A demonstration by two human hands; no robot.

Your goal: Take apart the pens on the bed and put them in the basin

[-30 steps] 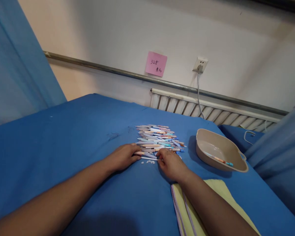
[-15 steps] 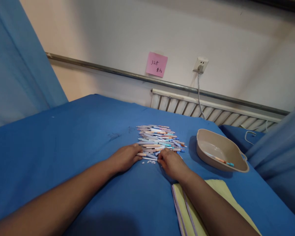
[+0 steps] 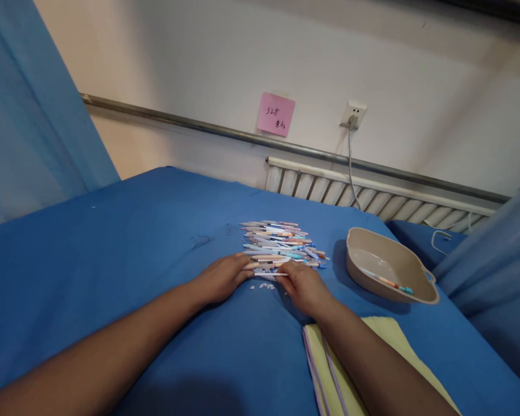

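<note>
Many slender pens (image 3: 278, 246), pastel and white.

Fingers of the left hand (image 3: 225, 276) hide the left ends of pens in a crowded row (image 3: 274, 241), their exact grip hard to make out. The right hand (image 3: 304, 287) covers one end of a pinched white rod (image 3: 271, 274), too thin to identify. White scraps (image 3: 266, 286) nearby are too small to name. A yellow cloth (image 3: 318, 358) disappears beneath the right forearm (image 3: 372, 353) and past the bottom edge. A radiator's (image 3: 325, 186) lower part is hidden behind the blue sheet (image 3: 190, 214); curtains (image 3: 39, 127) run out of frame at either side.
</note>
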